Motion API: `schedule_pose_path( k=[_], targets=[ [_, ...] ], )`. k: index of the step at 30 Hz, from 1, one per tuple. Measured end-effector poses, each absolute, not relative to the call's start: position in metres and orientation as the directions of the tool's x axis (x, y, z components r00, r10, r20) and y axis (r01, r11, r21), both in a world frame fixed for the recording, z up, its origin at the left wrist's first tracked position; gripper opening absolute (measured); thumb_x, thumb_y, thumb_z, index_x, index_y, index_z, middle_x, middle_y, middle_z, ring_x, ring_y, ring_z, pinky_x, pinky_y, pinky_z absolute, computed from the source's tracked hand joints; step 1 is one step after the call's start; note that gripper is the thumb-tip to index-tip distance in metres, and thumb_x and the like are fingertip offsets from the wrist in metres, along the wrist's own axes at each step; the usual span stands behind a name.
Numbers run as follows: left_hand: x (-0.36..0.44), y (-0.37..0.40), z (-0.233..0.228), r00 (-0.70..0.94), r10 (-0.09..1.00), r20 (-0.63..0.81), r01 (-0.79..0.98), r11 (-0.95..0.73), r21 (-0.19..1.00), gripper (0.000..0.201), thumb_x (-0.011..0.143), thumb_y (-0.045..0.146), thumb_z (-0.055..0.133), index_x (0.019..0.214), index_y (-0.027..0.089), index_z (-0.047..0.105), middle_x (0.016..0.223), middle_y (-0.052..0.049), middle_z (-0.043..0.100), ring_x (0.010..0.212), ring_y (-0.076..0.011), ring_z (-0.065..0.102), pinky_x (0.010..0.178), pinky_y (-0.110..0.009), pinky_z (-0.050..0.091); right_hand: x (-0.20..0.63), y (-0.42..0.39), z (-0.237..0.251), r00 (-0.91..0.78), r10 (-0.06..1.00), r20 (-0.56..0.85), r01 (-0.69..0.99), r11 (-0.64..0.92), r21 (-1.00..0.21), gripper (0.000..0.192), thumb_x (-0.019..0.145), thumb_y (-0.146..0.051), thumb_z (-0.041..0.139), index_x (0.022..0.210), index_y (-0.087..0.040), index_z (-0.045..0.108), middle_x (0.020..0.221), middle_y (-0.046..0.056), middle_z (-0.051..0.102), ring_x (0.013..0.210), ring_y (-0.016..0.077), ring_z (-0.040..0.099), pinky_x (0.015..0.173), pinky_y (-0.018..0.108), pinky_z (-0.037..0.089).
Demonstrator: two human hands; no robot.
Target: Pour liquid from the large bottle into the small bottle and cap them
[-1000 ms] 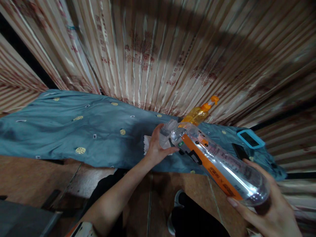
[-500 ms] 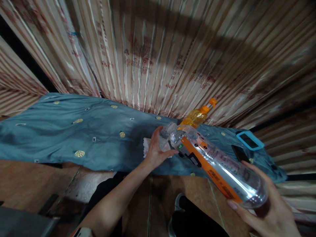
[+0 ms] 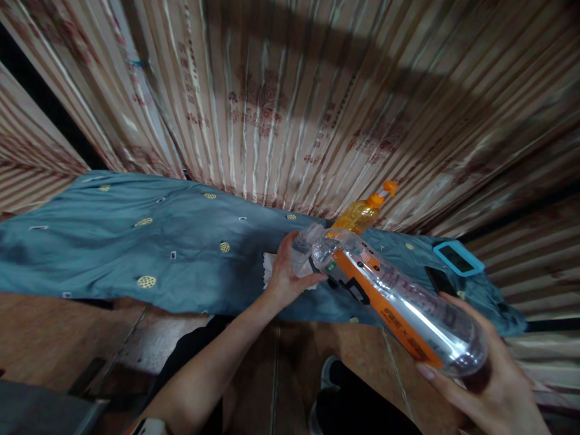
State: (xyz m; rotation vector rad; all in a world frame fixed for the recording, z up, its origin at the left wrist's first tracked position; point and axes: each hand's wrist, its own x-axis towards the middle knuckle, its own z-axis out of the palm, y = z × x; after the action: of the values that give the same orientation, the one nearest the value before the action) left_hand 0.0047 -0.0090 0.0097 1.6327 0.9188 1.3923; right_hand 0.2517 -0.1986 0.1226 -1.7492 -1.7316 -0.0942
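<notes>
My right hand [image 3: 484, 386] grips the base of a large clear plastic bottle [image 3: 399, 302] with an orange label, tilted so its neck points down toward the blue cloth. The bottle's mouth meets a small clear plastic container [image 3: 304, 244], which my left hand [image 3: 283, 272] holds just above the cloth. A white tissue [image 3: 270, 266] lies under my left hand. The liquid inside is too faint to make out.
A table covered in blue patterned cloth [image 3: 158, 241] stands against a pleated beige curtain [image 3: 294, 103]. An orange pump bottle [image 3: 362, 211] stands behind the clear bottle. A phone in a light-blue case [image 3: 455, 257] and a dark phone [image 3: 439, 280] lie at the right. The floor is brown tile.
The view shifted slightly. Both hands keep their hold, and the large bottle stays tilted into the small container.
</notes>
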Motion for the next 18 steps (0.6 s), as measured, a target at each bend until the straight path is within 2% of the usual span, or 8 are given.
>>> schedule_pose_path(
  k=[6, 9, 13, 18],
  targets=[
    [0.0056, -0.0083, 0.0113, 0.126, 0.896, 0.426, 0.072, -0.436, 0.897, 0.106, 0.061, 0.058, 0.092, 0.147, 0.022, 0.040, 0.148, -0.018, 0.053, 0.140, -0.0396, 0.052, 0.118, -0.060, 0.041, 0.2543, -0.1972, 0.1202, 0.156, 0.885, 0.439, 0.873, 0.084, -0.480, 0.081, 0.081, -0.065, 0.074, 0.146, -0.025, 0.049, 0.135, 0.008, 0.061, 0.117, 0.0303, 0.066, 0.103, 0.035, 0.055],
    [0.0062, -0.0078, 0.0119, 0.115, 0.894, 0.433, 0.065, -0.442, 0.895, 0.104, 0.062, 0.058, 0.091, 0.146, 0.022, 0.041, 0.146, -0.018, 0.054, 0.139, -0.0389, 0.053, 0.117, -0.060, 0.042, 0.2517, -0.1966, 0.1205, 0.236, 0.888, 0.395, 0.828, 0.029, -0.560, 0.087, 0.075, -0.068, 0.077, 0.144, -0.023, 0.051, 0.133, 0.010, 0.062, 0.118, 0.0319, 0.065, 0.108, 0.041, 0.050],
    [0.0059, -0.0076, 0.0141, 0.123, 0.892, 0.436, 0.045, -0.444, 0.895, 0.103, 0.062, 0.061, 0.091, 0.144, 0.022, 0.041, 0.146, -0.017, 0.055, 0.139, -0.0380, 0.054, 0.118, -0.059, 0.041, 0.2474, -0.1962, 0.1240, 0.277, 0.887, 0.369, 0.815, -0.014, -0.579, 0.089, 0.071, -0.069, 0.079, 0.142, -0.021, 0.053, 0.133, 0.011, 0.062, 0.115, 0.0332, 0.066, 0.105, 0.042, 0.052],
    [0.0049, -0.0085, 0.0169, 0.129, 0.898, 0.421, 0.053, -0.430, 0.901, 0.101, 0.063, 0.059, 0.091, 0.145, 0.024, 0.041, 0.147, -0.015, 0.053, 0.140, -0.0374, 0.052, 0.119, -0.059, 0.040, 0.2448, -0.1951, 0.1274, 0.295, 0.888, 0.353, 0.775, -0.006, -0.632, 0.089, 0.067, -0.066, 0.084, 0.139, -0.022, 0.055, 0.126, 0.009, 0.066, 0.109, 0.0285, 0.069, 0.097, 0.032, 0.057]
  ],
)
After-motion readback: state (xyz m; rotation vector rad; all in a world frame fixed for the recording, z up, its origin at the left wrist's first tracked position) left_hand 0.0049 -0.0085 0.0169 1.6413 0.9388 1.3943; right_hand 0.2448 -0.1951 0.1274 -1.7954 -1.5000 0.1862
